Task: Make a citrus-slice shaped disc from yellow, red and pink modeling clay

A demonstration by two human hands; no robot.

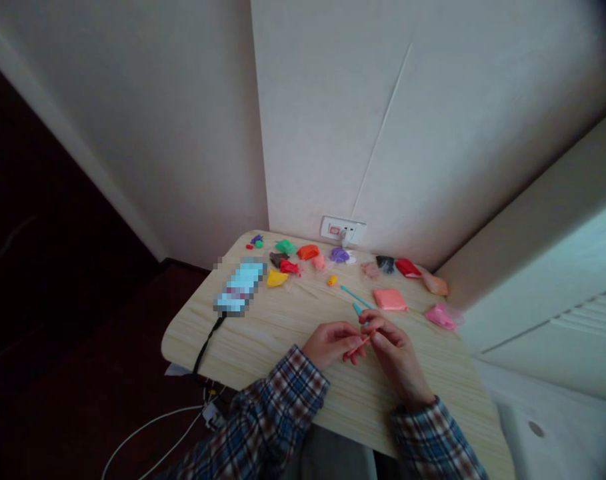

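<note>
Both of my hands meet over the front part of the table, fingers pinched together. Between their fingertips is a thin, small piece of coral modelling clay [366, 339], partly hidden by the fingers. My left hand [333, 343] closes on its left side, while my right hand [395, 350] pinches it from the right. Just behind the fingers lie a teal pointed tool [357, 309] and a slim teal stick [355, 296]. A flat coral clay block [391, 299] rests beyond my right hand. A small yellow clay figure [332, 281] sits behind the stick.
Several bags of coloured clay line the table's back, including orange [308, 251], purple [339, 255] and yellow [277, 278]. Pink clay [441, 316] lies at the right. A blurred phone [241, 287] with a black cable [207, 343] is at the left. A socket [343, 229] is on the wall.
</note>
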